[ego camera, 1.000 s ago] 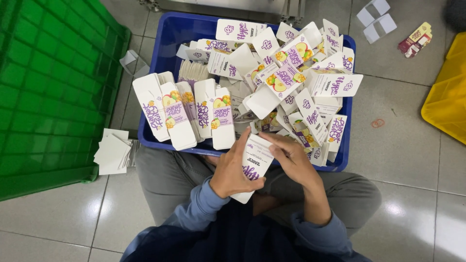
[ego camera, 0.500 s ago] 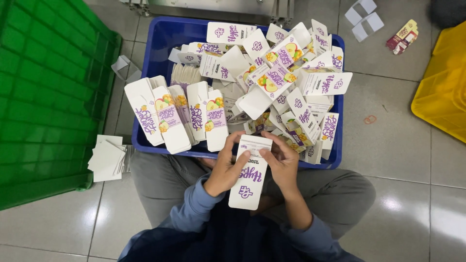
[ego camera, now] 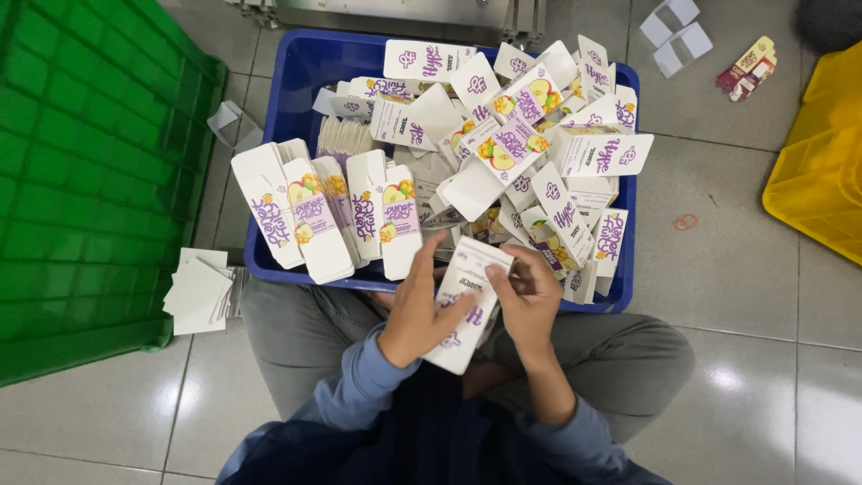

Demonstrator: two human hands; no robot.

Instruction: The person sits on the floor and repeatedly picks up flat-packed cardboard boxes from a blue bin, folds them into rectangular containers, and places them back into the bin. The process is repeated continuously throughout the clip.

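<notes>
1. Centre of the view: a white carton (ego camera: 467,305) with purple markings sits between both hands, tilted, its top end pointing to about one o'clock, just over the near rim of the blue crate (ego camera: 296,81).
2. The left hand (ego camera: 417,310) wraps the carton's left side, fingers curled round it and thumb across its face. A firm hold.
3. The right hand (ego camera: 530,301) is at the top right corner, fingertips pinched on the upper flap, which looks only partly tucked, so this carton reads as not yet closed.
4. Out at ten to eleven o'clock from the hands, a neat row of finished cartons (ego camera: 328,216) stands side by side against the crate's near-left edge. That much looks done.
5. At twelve to two o'clock, a loose heap of cartons (ego camera: 530,153) fills the rest of the crate, lying every which way; whether these are finished I cannot tell.
6. At nine o'clock, a small stack of flat white blanks (ego camera: 199,292) lies on the floor beside the green crate (ego camera: 81,180): seemingly stock left to fold.
7. At three o'clock, a yellow crate (ego camera: 822,171) edges in.
</notes>
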